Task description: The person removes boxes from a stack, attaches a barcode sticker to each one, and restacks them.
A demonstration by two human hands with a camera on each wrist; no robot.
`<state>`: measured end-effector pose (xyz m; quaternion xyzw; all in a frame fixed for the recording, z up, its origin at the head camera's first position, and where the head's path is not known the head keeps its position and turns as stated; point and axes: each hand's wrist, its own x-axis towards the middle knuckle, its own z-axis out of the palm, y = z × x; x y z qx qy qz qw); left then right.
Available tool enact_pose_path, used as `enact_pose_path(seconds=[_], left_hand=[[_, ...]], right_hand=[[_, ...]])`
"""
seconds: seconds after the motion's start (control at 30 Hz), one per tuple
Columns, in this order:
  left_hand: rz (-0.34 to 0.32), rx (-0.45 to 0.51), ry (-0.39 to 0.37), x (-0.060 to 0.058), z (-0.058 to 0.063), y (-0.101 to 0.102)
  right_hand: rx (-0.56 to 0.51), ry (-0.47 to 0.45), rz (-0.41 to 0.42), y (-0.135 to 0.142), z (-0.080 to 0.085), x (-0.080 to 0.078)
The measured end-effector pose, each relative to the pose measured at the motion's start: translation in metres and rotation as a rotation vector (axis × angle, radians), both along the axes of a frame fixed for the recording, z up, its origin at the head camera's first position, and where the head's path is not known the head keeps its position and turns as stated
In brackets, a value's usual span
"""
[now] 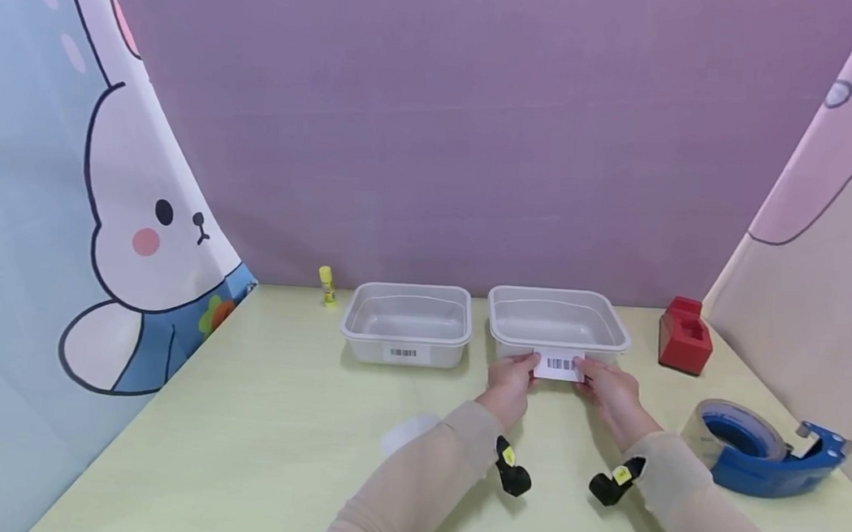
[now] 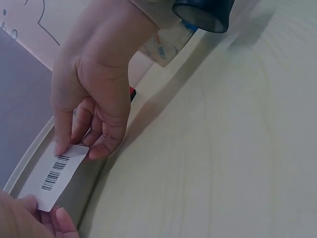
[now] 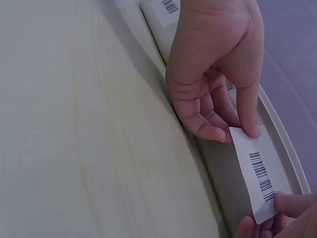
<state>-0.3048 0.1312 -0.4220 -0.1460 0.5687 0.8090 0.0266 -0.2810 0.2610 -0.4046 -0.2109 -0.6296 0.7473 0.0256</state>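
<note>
A white barcode label (image 1: 559,367) spans the gap between both hands, at the front wall of the right-hand plastic container (image 1: 495,340). My left hand (image 1: 510,387) pinches its left end with the thumb on the printed face. The right hand (image 1: 614,399) pinches the opposite end in the same way. In the left wrist view the barcode label (image 2: 53,173) bends slightly at its lower edge. The right wrist view has the label (image 3: 255,171) close to the container wall; whether it touches the wall, I cannot tell.
Left of this container stands a similar container (image 1: 369,350) bearing a barcode label. Behind it to the left is a yellow glue stick (image 1: 326,286). On the right are a red block-shaped object (image 1: 685,337) and a blue tape dispenser (image 1: 779,476). A whitish object (image 1: 404,434) lies partly behind the left forearm.
</note>
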Motion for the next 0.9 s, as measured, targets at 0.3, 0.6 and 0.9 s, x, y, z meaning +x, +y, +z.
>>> enact_pose_path(seconds=[0.3,0.6,0.9], left_hand=[[0.02,-0.047,-0.012,0.003,0.005,-0.003],[0.047,-0.215,0.004,0.01,0.008,-0.009],[-0.066,-0.129,0.085,0.016,0.02,0.004]], right_hand=[[-0.006,-0.011,-0.057,-0.003,0.001,-0.002],[0.017,-0.017,-0.083,-0.004,0.0,-0.004],[0.01,0.032,-0.122,-0.006,-0.002,-0.006]])
